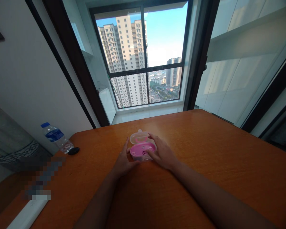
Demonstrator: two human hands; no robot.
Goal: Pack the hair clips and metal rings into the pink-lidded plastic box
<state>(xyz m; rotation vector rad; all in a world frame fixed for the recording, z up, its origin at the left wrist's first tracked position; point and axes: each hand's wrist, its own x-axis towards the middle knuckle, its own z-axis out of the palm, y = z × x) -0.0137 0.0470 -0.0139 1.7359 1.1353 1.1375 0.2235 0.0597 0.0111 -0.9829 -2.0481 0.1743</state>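
Observation:
A small oval plastic case (143,151) with a pink top and clear sides sits on the wooden table in front of me. Its clear lid (136,138) is folded back on the far side, with a tab at the far edge and a pink outline in it. My left hand (124,160) grips the case's left side, thumb along the near edge and a finger stretched up beside the lid. From the right, my right hand (163,152) holds the case, with the thumb at the pink surface and a fingertip by the lid's right edge. Small dark marks on the pink top are unreadable.
The brown wooden table (205,159) spreads out around my arms. At its left edge are a water bottle (56,136) with a blue cap, a black round object (73,151), a blurred patch and a white long object (30,211). A window (145,68) is beyond.

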